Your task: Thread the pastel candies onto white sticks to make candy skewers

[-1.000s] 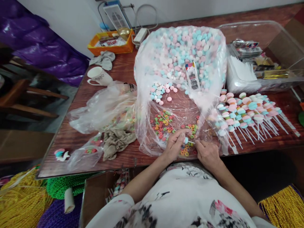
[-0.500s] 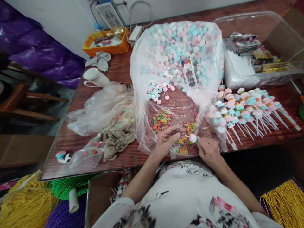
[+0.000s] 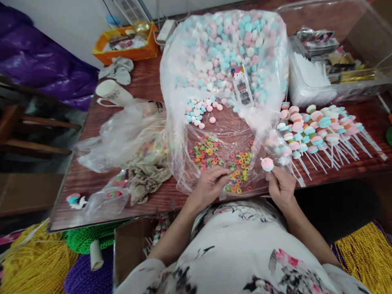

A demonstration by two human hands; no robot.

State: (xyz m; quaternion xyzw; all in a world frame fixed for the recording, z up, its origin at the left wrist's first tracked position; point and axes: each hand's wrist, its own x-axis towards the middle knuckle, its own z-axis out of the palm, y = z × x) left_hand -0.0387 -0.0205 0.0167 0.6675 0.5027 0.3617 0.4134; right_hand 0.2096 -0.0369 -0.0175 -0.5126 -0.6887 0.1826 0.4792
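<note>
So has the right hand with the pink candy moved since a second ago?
Yes. The right hand has carried the pink candy rightward, off the colourful rings and toward the finished candy sticks.

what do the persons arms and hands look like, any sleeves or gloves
Both hands are bare, with no gloves: the left hand and the right hand. I can make out no rings or watch. The forearms are uncovered. Short sleeves of a white top printed with black and pink flowers begin near the elbows.

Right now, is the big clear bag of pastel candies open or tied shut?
Open. The bag lies on its side with its mouth spread toward the person, and loose candies and small coloured rings lie spilled inside near the opening.
</note>
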